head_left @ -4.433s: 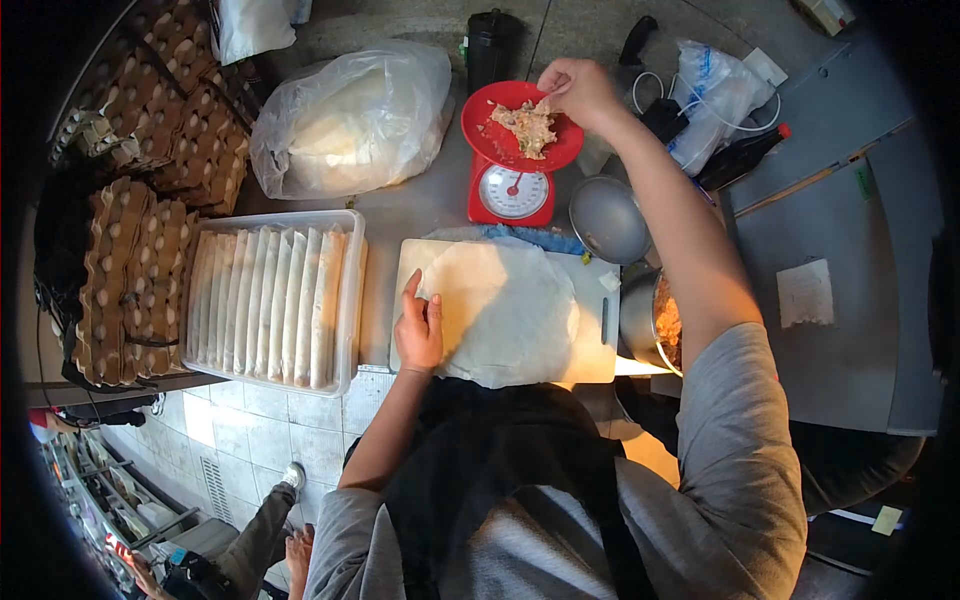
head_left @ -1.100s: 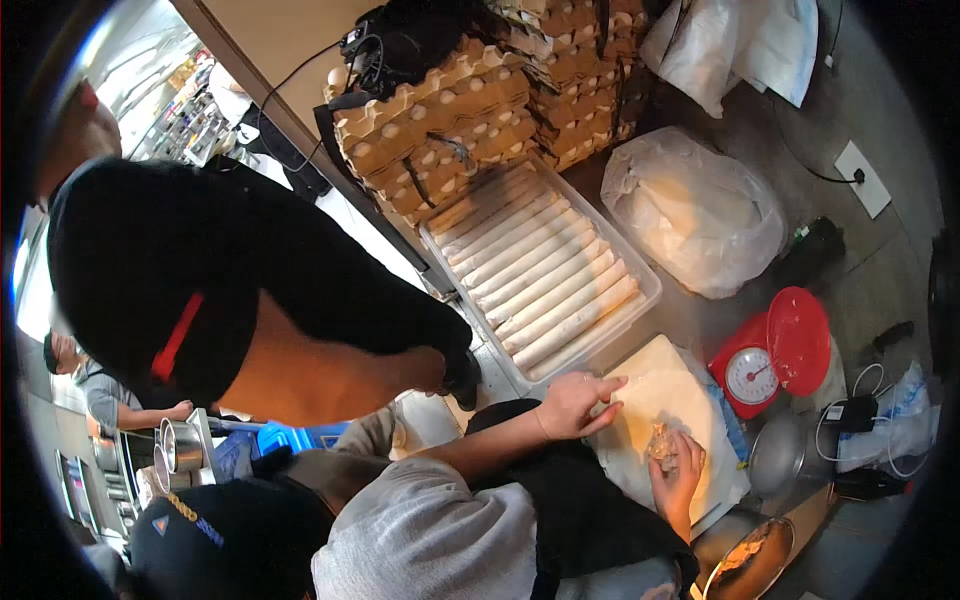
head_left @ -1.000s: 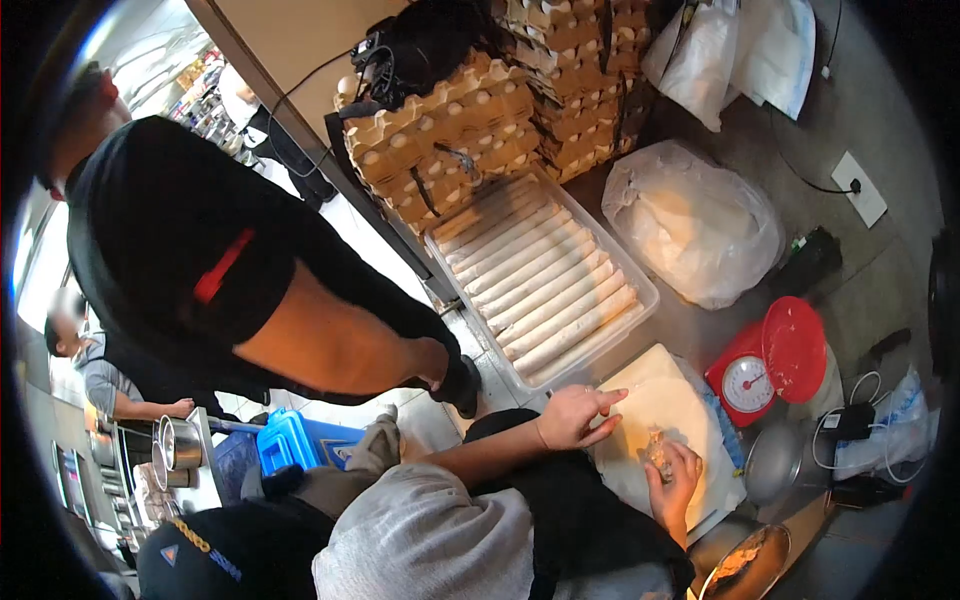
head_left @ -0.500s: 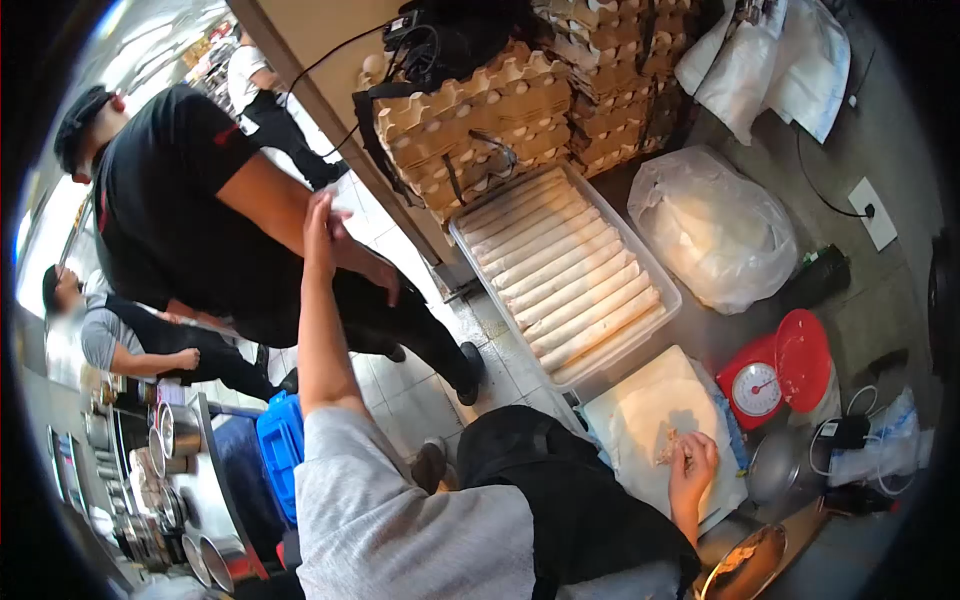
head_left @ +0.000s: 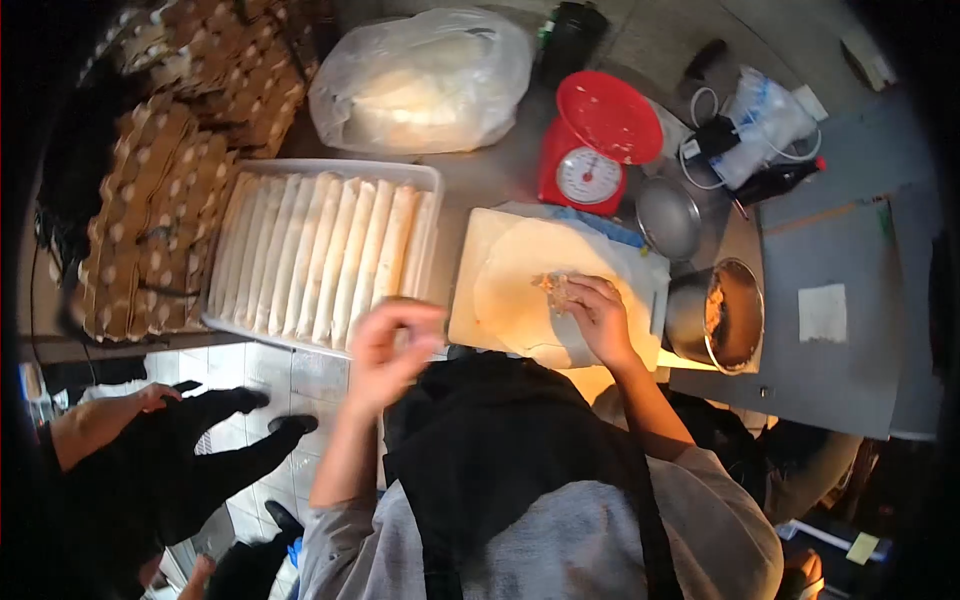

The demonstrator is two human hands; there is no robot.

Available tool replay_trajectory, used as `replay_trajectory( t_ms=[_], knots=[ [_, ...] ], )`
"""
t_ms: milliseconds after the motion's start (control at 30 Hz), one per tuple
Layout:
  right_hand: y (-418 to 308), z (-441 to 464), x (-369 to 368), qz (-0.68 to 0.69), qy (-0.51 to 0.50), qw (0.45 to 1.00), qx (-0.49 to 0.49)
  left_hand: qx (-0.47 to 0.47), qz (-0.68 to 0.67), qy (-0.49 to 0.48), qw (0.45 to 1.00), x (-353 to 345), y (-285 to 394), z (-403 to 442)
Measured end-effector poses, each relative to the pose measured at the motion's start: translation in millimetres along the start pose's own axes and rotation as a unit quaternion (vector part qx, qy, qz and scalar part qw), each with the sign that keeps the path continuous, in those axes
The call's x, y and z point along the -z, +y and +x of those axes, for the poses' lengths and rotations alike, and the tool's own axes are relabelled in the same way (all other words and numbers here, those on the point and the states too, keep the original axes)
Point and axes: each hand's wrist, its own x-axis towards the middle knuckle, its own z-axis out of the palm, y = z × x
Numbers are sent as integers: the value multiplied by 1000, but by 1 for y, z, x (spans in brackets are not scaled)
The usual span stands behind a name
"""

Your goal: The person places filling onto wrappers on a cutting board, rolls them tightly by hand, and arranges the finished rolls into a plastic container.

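My right hand (head_left: 597, 315) has its fingers closed on a clump of crumbly filling (head_left: 549, 288). It is over a round, thin wrapper (head_left: 510, 262) that lies on a pale cutting board (head_left: 463, 318). My left hand (head_left: 392, 352) hangs near the front corner of a plastic tub (head_left: 432, 210), blurred by motion with its fingers partly curled; whether it holds anything I cannot tell. Long, pale rolls (head_left: 352, 255) lie side by side in that tub. Right of the board, a metal pot (head_left: 690, 318) is tilted toward me, with brownish filling inside.
A red kitchen scale (head_left: 588, 178) and a metal lid (head_left: 670, 218) stand behind the board. Behind the tub lies a clear plastic bag (head_left: 420, 85) of pale contents. Stacked egg trays (head_left: 160, 230) are at left. Another person's dark-clothed legs (head_left: 215, 450) show on the tiled floor.
My view has swung from the co-worker down to the worktop. My left arm, stretched out touching the co-worker's arm before, is now back near the tub. My right hand stays over the wrapper.
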Motion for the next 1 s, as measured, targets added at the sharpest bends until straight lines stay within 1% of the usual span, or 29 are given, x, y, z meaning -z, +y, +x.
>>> replay_trajectory(
  t_ms=[33, 100, 133, 167, 200, 233, 267, 333, 367, 433, 533, 600, 667, 700, 733, 767, 800, 833, 867, 900, 1000],
  knots=[
    [7, -4, 2, 14, -29, 999, -43, 17, 52, -66, 996, -28, -8, 12],
    [-3, -4, 16, 1, -15, 999, -44, -66, 184, -178, 964, -71, -34, 39],
    [-7, 0, 16, 5, -13, 999, -33, -118, 206, -183, 954, -87, -57, 49],
    [6, -4, 12, 7, -10, 999, -30, -120, 224, -180, 950, -101, -77, 53],
    [-6, 0, 15, -10, -3, 1000, -29, -130, 250, -195, 939, -112, -99, 62],
    [1, -1, 11, 90, -43, 990, -98, -175, 279, -211, 920, -121, -108, 71],
    [20, -7, 1, 161, -51, 975, -145, -201, 317, -205, 904, -132, -151, 73],
    [6, -2, 6, 107, -31, 987, -115, -165, 365, -239, 885, -144, -155, 81],
    [10, -6, 1, 109, -26, 989, -97, -173, 378, -227, 881, -146, -162, 79],
    [23, -14, 1, 96, 6, 992, -80, -201, 387, -228, 871, -151, -174, 82],
    [37, -24, 5, 52, -21, 998, -38, -187, 389, -282, 857, -143, -172, 84],
    [36, -25, 7, 79, -20, 996, -40, -212, 369, -282, 860, -141, -177, 84],
    [31, -22, 14, 99, -26, 994, -27, -227, 359, -272, 864, -136, -179, 81],
    [22, -18, 22, 52, -31, 998, 7, -229, 358, -263, 866, -132, -159, 76],
    [17, -17, 24, 50, -25, 998, 11, -232, 356, -253, 869, -130, -144, 73],
    [14, -17, 27, 48, -21, 998, 17, -278, 322, -208, 881, -132, -142, 70],
    [12, -14, 26, 46, -15, 999, 22, -268, 311, -216, 886, -132, -143, 71],
    [11, -13, 22, 81, -3, 997, -6, -257, 297, -228, 891, -133, -148, 72],
    [18, -12, 16, 88, -2, 996, 5, -246, 280, -243, 896, -135, -152, 72],
    [23, -10, 11, 94, 0, 995, 14, -219, 294, -250, 896, -137, -154, 72],
    [30, -17, 8, 92, 18, 995, 30, -197, 323, -271, 885, -137, -167, 76]
  ],
)
